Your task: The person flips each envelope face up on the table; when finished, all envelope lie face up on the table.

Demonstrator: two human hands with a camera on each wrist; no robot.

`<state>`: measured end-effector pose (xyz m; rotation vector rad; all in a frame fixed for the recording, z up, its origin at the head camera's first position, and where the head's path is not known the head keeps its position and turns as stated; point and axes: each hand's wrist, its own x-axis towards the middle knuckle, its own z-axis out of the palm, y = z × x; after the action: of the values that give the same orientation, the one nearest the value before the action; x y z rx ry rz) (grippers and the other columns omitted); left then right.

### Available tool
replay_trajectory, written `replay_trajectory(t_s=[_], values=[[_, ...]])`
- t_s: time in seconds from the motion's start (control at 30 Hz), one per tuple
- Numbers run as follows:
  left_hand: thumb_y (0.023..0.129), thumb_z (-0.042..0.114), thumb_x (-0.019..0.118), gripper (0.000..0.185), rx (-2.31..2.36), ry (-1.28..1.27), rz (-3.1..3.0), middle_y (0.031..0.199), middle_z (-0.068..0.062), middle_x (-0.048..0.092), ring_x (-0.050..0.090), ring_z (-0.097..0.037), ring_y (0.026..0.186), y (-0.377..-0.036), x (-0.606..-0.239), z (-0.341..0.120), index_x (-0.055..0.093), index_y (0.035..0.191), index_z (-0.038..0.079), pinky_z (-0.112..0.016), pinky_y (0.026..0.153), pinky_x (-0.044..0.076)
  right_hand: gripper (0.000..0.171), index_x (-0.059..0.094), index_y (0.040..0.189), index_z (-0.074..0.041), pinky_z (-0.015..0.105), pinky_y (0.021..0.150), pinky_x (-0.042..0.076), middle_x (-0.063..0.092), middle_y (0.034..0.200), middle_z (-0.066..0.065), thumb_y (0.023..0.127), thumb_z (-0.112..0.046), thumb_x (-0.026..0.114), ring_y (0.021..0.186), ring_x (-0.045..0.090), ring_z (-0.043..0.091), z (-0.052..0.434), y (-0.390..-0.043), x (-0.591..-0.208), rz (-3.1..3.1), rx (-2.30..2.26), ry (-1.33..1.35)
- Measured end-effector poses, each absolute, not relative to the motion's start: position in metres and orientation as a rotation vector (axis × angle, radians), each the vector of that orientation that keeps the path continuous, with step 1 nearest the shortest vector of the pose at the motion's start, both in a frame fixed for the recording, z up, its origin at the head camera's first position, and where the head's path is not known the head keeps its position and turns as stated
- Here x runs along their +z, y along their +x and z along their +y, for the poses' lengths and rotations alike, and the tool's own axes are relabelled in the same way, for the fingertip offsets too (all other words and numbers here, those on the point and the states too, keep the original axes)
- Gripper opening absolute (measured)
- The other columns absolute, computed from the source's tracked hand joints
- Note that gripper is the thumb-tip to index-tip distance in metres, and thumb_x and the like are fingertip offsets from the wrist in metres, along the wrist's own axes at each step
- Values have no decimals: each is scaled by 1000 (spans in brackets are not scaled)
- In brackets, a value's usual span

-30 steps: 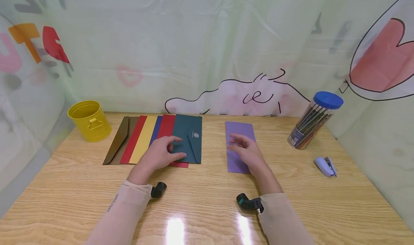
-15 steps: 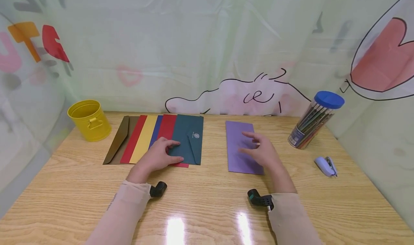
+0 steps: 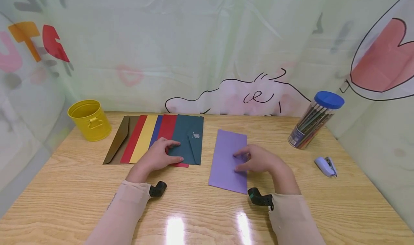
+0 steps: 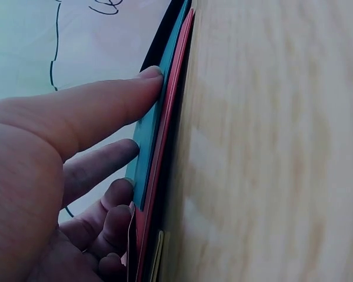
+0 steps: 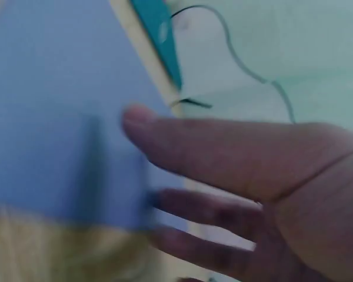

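Note:
A purple envelope (image 3: 226, 160) lies slightly turned in the middle of the wooden table. My right hand (image 3: 263, 160) is over its right half, thumb and index fingertips on its upper face; the right wrist view is blurred there. To the left, my left hand (image 3: 158, 155) rests its fingertips on a dark teal envelope (image 3: 194, 144), thumb near the lower edge. This one tops a fanned row with a red envelope (image 3: 166, 124), a blue envelope (image 3: 156, 130), a yellow envelope (image 3: 143, 133), another red envelope (image 3: 132, 141) and a brown envelope (image 3: 118, 144).
A yellow bucket (image 3: 92, 124) stands at the back left. At the back right is a clear tube of pencils (image 3: 308, 123) with a blue lid, and a lilac stapler (image 3: 325, 166) lies in front of it. A printed curtain (image 3: 207, 51) hangs behind the table.
The purple envelope has moved left and toward me and turned slightly. My right hand first shifted right across it, then came lower and nearer. My left hand has barely moved.

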<state>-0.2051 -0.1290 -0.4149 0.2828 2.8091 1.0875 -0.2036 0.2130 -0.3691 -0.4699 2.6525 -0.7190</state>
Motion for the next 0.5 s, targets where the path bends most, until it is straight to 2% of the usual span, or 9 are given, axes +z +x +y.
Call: replay_trajectory(t_s=[0.07, 0.17, 0.27, 0.4, 0.5], values=[[83, 31, 84, 61, 1085, 287, 2812, 114, -9, 54, 49, -25, 104, -206, -415, -129, 63, 137, 13, -36, 77, 48, 52, 69, 129, -7, 43, 85, 50, 63, 125, 11, 83, -26, 84, 102, 58, 26, 209, -201, -364, 2581, -735, -496], [82, 31, 84, 61, 1080, 291, 2815, 115, -9, 54, 50, -25, 104, -206, -416, -130, 64, 137, 13, -37, 78, 49, 50, 68, 131, -10, 45, 90, 51, 64, 127, 10, 86, -26, 82, 111, 60, 29, 205, -200, -362, 2550, -782, -525], [83, 31, 84, 59, 1075, 307, 2825, 116, -9, 55, 50, -25, 105, -205, -415, -129, 65, 135, 12, -39, 81, 50, 49, 65, 135, -7, 51, 96, 48, 61, 132, 16, 89, -21, 78, 120, 56, 37, 204, -203, -367, 2643, -876, -556], [83, 32, 84, 56, 1089, 397, 2834, 120, -7, 56, 51, -25, 111, -202, -407, -125, 66, 133, 13, -42, 87, 51, 57, 57, 142, -3, 63, 108, 32, 44, 148, 28, 92, -23, 75, 135, 37, 51, 204, -209, -380, 2836, -851, -530], [83, 35, 84, 56, 1117, 534, 2781, 122, -3, 57, 51, -23, 113, -198, -398, -118, 66, 133, 18, -43, 90, 51, 68, 49, 148, -4, 69, 110, 22, 31, 155, 30, 92, -33, 74, 140, 23, 56, 204, -210, -386, 2871, -693, -472]])
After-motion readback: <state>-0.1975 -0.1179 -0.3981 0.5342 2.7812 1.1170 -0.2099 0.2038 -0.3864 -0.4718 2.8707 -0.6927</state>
